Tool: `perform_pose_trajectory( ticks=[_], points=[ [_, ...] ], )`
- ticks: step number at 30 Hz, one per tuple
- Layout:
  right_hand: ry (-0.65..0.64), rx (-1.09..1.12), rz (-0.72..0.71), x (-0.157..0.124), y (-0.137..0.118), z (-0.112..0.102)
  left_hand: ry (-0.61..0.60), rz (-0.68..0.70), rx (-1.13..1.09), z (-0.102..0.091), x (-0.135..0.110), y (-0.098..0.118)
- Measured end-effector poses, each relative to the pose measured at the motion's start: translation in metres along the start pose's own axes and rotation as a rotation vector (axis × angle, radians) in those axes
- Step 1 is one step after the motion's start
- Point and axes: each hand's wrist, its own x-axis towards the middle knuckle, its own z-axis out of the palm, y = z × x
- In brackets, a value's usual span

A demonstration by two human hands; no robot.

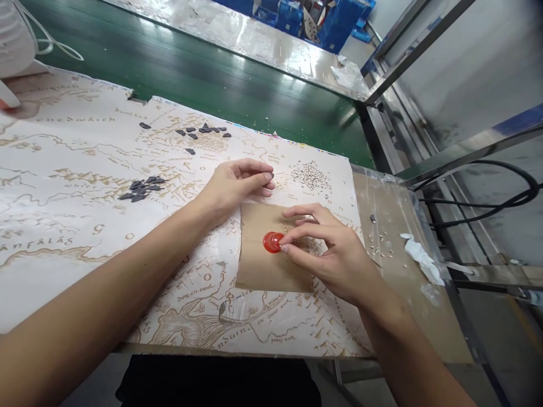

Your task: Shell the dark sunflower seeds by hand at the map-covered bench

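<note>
- Pinching the red plastic disc (272,242) with the right hand (328,251), fingertips clamped on its rim; the disc sits on a brown kraft paper square (258,265).
- Left hand (233,186): fingers curled together by a small dark piece (271,176); any grip cannot be told.
- Dark chips (142,189) lie in 2 clusters on the map-printed sheet (85,271).
- Beyond: green conveyor belt (190,73), steel frame (382,135), blue crates (339,25).

Right hand (331,249) can cross the map (63,192); steel frame (419,51) stands rightward
</note>
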Motion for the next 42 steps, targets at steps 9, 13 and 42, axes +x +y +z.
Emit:
perform_pose_trajectory(
  ticks=[9,13,42],
  points=[
    [0.022,-0.07,-0.017,-0.002,0.001,-0.001,-0.029,0.061,0.041,0.006,-0.005,0.004],
    [0.015,-0.065,-0.041,-0.001,-0.003,0.002,-0.027,0.041,0.091,0.009,-0.008,0.005],
    [0.259,0.369,0.025,0.023,0.035,-0.005,-0.228,0.058,0.292,0.015,-0.02,0.004]
  ],
)
